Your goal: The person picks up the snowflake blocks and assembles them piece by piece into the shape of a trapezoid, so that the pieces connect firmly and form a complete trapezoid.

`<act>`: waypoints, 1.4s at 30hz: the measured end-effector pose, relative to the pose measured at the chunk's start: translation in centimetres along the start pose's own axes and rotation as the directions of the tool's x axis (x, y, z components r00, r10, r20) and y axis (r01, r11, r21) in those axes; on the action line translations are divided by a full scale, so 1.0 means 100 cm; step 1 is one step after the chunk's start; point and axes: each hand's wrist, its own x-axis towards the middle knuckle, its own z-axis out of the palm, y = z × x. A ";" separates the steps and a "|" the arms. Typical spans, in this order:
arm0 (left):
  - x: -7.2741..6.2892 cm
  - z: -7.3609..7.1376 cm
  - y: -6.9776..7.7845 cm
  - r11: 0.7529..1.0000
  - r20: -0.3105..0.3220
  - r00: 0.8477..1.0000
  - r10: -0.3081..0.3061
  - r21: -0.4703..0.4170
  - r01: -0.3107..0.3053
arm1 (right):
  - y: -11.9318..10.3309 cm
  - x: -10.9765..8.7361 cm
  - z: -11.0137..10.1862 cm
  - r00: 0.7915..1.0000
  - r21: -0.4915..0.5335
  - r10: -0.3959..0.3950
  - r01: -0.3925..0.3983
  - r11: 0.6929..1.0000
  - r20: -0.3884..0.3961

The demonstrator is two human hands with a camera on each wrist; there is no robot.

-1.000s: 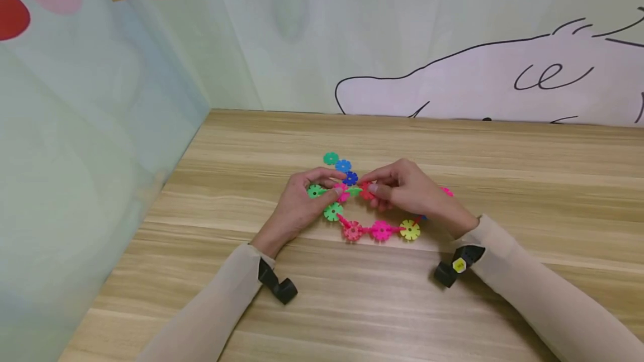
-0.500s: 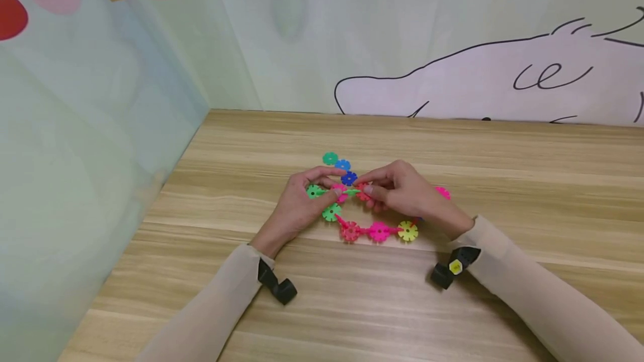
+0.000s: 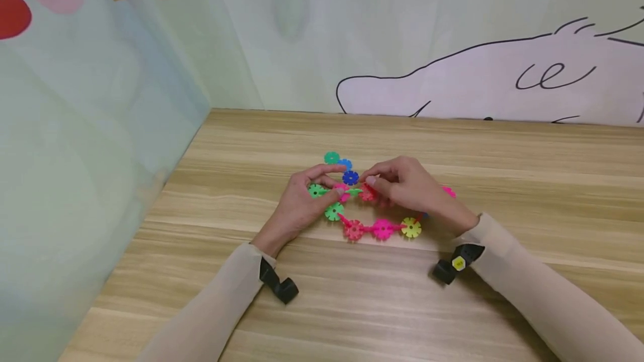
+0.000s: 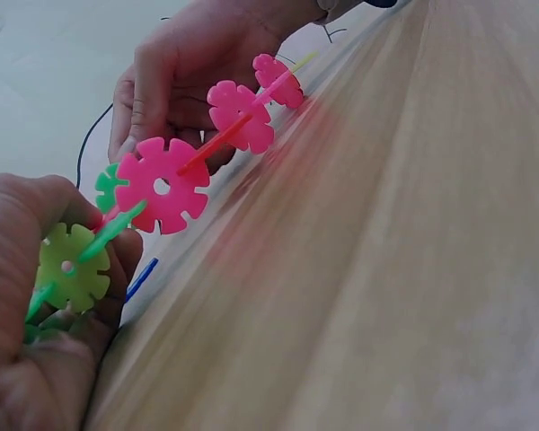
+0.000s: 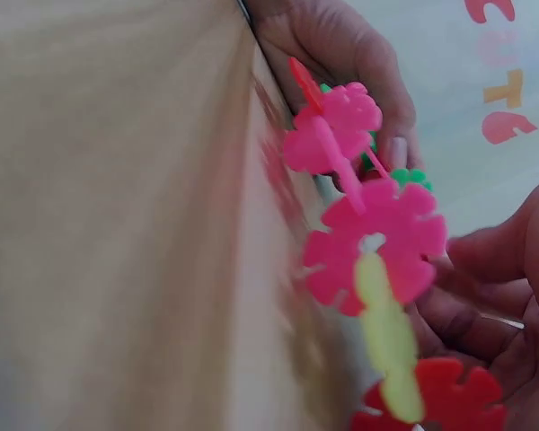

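Note:
In the head view, my left hand pinches a pink snowflake disc in a chain of interlocking plastic discs. A green disc set edge-on joins it to a red snowflake disc. The curled thumb and fingers of my right hand are at the top of that red disc; their tips are partly hidden. The chain bends round the front through a green disc, a red disc, a pink disc and a yellow disc. My right hand covers part of its far side.
Behind the hands lie a teal disc, a light blue disc and a dark blue disc. The wooden table meets a printed backdrop at its rear and left edges.
My right thumb and fingers have risen slightly on the red disc, uncovering more of it. The left hand keeps its hold on the pink disc.

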 end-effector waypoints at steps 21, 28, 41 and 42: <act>0.000 0.003 0.000 1.000 0.001 1.000 0.011 0.021 -0.011 | -0.007 0.042 -0.010 0.999 -0.241 -0.008 -0.006 0.971 -0.054; -0.001 0.002 0.002 1.000 0.007 1.000 0.024 0.017 -0.024 | -0.012 0.048 0.002 0.999 -0.295 0.046 -0.045 0.955 -0.006; -0.002 -0.002 0.001 1.000 0.013 1.000 0.018 0.016 -0.018 | -0.016 0.053 0.007 0.998 -0.333 0.063 -0.066 0.941 -0.020; -0.002 -0.002 0.001 1.000 0.013 1.000 0.019 0.015 -0.019 | -0.015 0.053 0.007 0.998 -0.328 0.063 -0.067 0.942 -0.022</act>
